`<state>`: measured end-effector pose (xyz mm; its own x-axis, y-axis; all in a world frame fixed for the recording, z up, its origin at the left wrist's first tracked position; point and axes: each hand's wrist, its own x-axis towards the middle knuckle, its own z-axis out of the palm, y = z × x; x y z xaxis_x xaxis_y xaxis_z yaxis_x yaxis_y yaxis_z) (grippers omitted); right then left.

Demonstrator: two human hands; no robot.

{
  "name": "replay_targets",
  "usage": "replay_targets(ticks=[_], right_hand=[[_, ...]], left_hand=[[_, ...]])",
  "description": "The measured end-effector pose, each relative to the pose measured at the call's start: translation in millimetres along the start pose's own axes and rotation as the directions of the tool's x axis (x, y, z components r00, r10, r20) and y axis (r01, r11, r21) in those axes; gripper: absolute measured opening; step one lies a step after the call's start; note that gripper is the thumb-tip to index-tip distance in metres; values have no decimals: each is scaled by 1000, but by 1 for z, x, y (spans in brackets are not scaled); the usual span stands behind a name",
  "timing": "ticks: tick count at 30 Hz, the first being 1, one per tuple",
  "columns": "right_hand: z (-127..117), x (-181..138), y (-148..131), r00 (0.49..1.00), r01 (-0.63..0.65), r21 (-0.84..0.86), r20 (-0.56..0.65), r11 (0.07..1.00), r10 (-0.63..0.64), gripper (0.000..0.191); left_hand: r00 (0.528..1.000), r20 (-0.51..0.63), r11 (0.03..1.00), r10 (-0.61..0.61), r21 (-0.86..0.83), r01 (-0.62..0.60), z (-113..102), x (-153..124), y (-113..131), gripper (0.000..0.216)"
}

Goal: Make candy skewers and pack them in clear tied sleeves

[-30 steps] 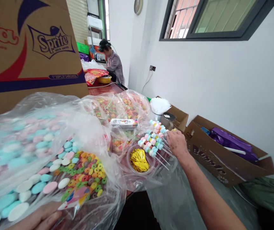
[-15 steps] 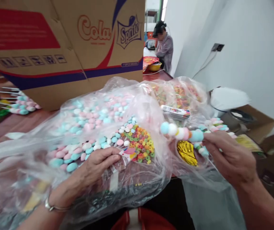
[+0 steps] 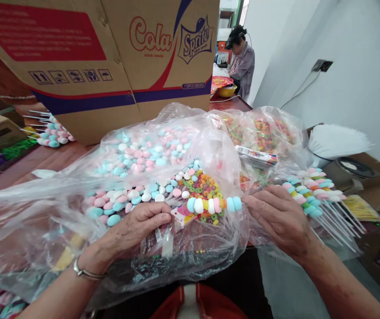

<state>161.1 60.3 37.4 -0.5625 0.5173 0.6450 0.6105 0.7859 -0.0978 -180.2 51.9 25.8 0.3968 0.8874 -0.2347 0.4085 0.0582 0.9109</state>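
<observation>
My left hand (image 3: pixel 146 217) pinches a small clear wrapper (image 3: pixel 181 215) with a colourful printed end. In my right hand (image 3: pixel 278 217) is a candy skewer (image 3: pixel 214 205), held level, its end by the wrapper's printed part. Blue, white, yellow, pink and orange pieces are threaded on it; its stick is hidden by my fingers. Under the hands lies an open clear plastic bag (image 3: pixel 163 277). Pastel candies (image 3: pixel 133 195) and small fruit-coloured rings (image 3: pixel 206 184) lie loose there. Finished-looking candy skewers (image 3: pixel 319 190) are piled right of my right hand.
A big cardboard box (image 3: pixel 117 106) stands at the back left. More skewers (image 3: pixel 55 134) lie beside it. A strip of printed wrappers (image 3: pixel 256 155) rests on bagged rings (image 3: pixel 265 133). White sticks (image 3: pixel 339 141) fill a container at right. Another person (image 3: pixel 243 64) sits at the far end.
My right hand has brought the skewer left and down, from over the gold ties to beside the wrapper. My left hand keeps its pinch on the wrapper. The view has shifted slightly left.
</observation>
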Motion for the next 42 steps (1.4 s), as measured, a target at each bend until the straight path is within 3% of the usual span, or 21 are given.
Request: replay_targets(ticks=[7,11,14,18,25,29,33,37,42], right_hand=[[-7,0,-8,998,52,-54,26,997,-50,22],[-7,1,-7,992,88,-37,96,995,-84,21],[-4,1,-4,991,52,7,125,999,-52,19],[2,-1,-1,981,-32,122,195,992,8,17],[7,-1,-1,967,-48,216,255,975,-9,23],[7,0,-1,969,-46,163,247,986,5,27],[8,2,-3,957,-16,213,287,977,-47,25],[9,1,-5,965,-39,189,263,981,-12,23],[11,-1,-7,962,-64,173,272,983,15,22]], left_hand=[[997,23,997,-70,35,69,3,3,14,37],[991,131,995,-29,101,16,4,6,15,36],[978,207,991,4,127,-31,2,9,13,35],[969,243,998,-38,60,24,2,8,10,33],[975,197,983,-100,-134,128,8,1,16,28],[957,279,994,-82,-53,101,1,6,14,32],[968,241,997,-76,-6,80,-2,9,6,34],[952,302,999,-48,31,41,-3,10,6,34],[960,275,999,-48,18,45,-5,10,9,31]])
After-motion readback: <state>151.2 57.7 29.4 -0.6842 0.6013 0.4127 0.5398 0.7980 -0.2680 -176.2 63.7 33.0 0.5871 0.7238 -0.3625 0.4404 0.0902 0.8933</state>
